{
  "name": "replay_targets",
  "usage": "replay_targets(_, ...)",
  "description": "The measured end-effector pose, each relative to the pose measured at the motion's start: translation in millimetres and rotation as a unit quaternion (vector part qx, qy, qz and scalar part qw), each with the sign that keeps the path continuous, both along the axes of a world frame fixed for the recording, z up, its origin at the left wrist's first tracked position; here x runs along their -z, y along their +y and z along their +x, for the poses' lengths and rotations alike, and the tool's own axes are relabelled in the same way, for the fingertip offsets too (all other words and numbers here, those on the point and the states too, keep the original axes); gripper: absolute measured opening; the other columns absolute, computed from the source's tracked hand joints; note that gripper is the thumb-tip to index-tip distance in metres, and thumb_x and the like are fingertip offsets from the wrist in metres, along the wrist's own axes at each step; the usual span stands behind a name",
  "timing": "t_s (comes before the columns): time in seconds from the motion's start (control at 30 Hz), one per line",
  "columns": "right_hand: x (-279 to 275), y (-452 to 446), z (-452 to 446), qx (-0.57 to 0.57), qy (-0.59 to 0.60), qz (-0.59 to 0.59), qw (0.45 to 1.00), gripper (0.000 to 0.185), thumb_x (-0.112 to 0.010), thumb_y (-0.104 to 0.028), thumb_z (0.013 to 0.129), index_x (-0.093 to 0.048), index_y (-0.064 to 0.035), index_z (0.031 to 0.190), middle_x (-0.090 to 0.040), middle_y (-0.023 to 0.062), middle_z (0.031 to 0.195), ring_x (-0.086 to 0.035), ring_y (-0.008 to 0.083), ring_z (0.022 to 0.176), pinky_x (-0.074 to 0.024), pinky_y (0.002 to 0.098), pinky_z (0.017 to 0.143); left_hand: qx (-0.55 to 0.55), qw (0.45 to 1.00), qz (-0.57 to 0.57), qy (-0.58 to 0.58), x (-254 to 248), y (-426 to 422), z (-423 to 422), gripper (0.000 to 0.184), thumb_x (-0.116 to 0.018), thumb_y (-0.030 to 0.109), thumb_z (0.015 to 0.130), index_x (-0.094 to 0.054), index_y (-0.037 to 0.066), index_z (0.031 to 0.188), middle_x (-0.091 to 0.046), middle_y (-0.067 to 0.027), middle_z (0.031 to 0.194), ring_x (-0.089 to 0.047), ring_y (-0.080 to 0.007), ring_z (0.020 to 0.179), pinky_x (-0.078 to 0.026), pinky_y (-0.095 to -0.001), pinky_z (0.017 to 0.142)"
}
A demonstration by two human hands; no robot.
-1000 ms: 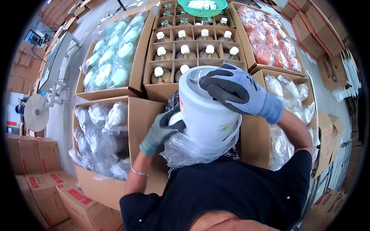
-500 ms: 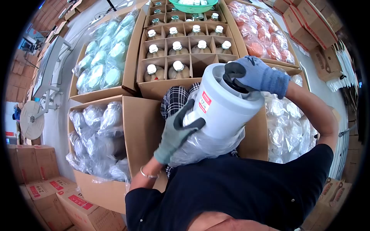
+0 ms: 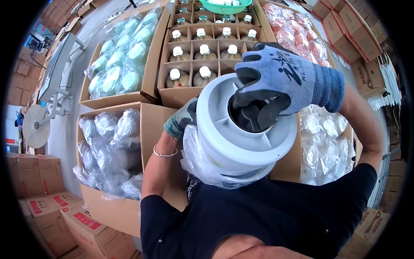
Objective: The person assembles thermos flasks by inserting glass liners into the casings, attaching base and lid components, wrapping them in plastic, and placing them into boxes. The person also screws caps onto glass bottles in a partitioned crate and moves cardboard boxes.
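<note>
A round, pale grey-white plastic container (image 3: 233,144) is held tilted over my lap, its ribbed circular end facing up toward me. A clear plastic bag (image 3: 196,153) is bunched around its lower part. My left hand (image 3: 182,118), in a grey-green glove with dark fingertips, grips the container's left side; some of its fingers are hidden behind it. With a blue and black glove on, my right hand (image 3: 286,82) reaches over the top, its fingers bent into the central hole. They close on a black piece (image 3: 249,117) inside that hole.
Ahead stands a divided carton (image 3: 172,96) of white-capped bottles, with a green basin (image 3: 222,7) beyond. Bagged green pieces (image 3: 116,60), orange pieces (image 3: 293,26) and clear-wrapped pieces (image 3: 103,142) fill cartons around me. Stacked boxes (image 3: 95,231) stand lower left.
The container has tipped so its ribbed end faces me more. My left hand shifted up along its side, and my right hand moved closer, fingers still in the central hole.
</note>
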State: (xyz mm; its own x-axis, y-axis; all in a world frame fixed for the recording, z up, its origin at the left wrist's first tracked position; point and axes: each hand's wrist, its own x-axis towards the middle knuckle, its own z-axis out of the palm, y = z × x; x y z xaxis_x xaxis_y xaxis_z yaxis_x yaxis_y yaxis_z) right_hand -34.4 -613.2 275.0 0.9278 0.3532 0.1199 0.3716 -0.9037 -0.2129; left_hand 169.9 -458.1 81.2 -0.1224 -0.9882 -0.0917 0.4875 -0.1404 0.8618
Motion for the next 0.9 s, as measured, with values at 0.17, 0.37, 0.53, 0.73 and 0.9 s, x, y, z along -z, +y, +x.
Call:
replay_targets(0.17, 42.2, -22.8, -7.6, 0.303, 0.194, 0.004, 0.933, 0.035, -0.064, -0.041, 0.076, -0.069, -0.0086, 0.086, -0.065, 0.0139, 0.080, -0.065, 0.0284, 0.078, -0.0510, 0.0380, 0.073, -0.074, 0.988, 0.015, -0.138, -8.5, 37.3, -29.9, 0.072, -0.075, 0.009, 0.069, -0.045, -0.004, 0.133, -0.056, -0.0092, 0.124, -0.051, -0.0136, 0.113, -0.043, -0.0297, 0.097)
replay_targets(0.37, 86.3, -66.3, -8.1, 0.352, 0.090, 0.415, 0.834, 0.042, -0.058, -0.041, 0.083, -0.068, -0.0035, 0.100, -0.065, 0.0054, 0.087, -0.058, 0.0100, 0.079, -0.0473, 0.0254, 0.066, 0.031, 0.777, -0.106, -0.619, -31.8, 49.4, 11.2, 0.076, -0.075, 0.020, 0.072, -0.041, 0.010, 0.139, -0.054, -0.0164, 0.120, -0.055, -0.0297, 0.110, -0.043, -0.0378, 0.094)
replay_targets(0.53, 78.5, -15.6, -15.9, 0.221, -0.116, 0.231, 0.940, 0.044, -0.071, -0.033, 0.073, -0.063, -0.0048, 0.106, -0.062, 0.0067, 0.095, -0.059, 0.0209, 0.084, -0.0463, 0.0343, 0.075, -0.122, 0.943, -0.177, -0.253, -108.7, 3.7, 55.2, 0.029, -0.060, -0.002, 0.084, -0.061, -0.001, 0.113, -0.067, -0.0101, 0.097, -0.066, -0.0176, 0.089, -0.057, -0.0277, 0.073)
replay_targets(0.73, 23.9, 32.9, -16.5, 0.289, -0.079, 0.066, 0.952, 0.064, -0.074, -0.025, 0.071, -0.052, 0.0022, 0.123, -0.066, 0.0138, 0.095, -0.065, 0.0259, 0.087, -0.0509, 0.0331, 0.084, -0.243, 0.927, -0.268, -0.095, -131.9, -82.0, 44.0, 0.029, -0.050, 0.021, 0.096, -0.062, -0.002, 0.110, -0.066, -0.0063, 0.100, -0.062, -0.0133, 0.077, -0.052, -0.0241, 0.072)
replay_targets(0.9, 41.0, -71.1, -14.9, 0.382, -0.096, 0.459, 0.796, 0.031, -0.063, -0.014, 0.083, -0.061, 0.0019, 0.109, -0.064, 0.0025, 0.080, -0.060, 0.0101, 0.070, -0.0497, 0.0275, 0.064, -0.211, 0.904, -0.100, -0.357, -43.6, 14.7, -13.7, 0.065, -0.066, 0.031, 0.080, -0.040, 0.000, 0.132, -0.055, -0.0121, 0.120, -0.052, -0.0206, 0.107, -0.041, -0.0313, 0.093)
